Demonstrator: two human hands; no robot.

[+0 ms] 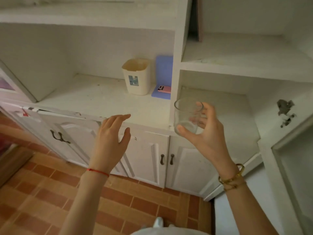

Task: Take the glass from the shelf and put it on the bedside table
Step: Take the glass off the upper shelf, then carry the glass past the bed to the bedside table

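A clear, empty drinking glass is held upright in my right hand, thumb on its base and fingers around the far side. It hangs in the air just in front of the white shelf unit, level with the lower shelf's front edge. My left hand floats to the left of it with fingers spread, holding nothing. No bedside table is in sight.
On the shelf stand a cream plastic bin, a purple board leaning on the divider and a pink card. White cabinet doors sit below. Brick-red floor tiles stretch to the left.
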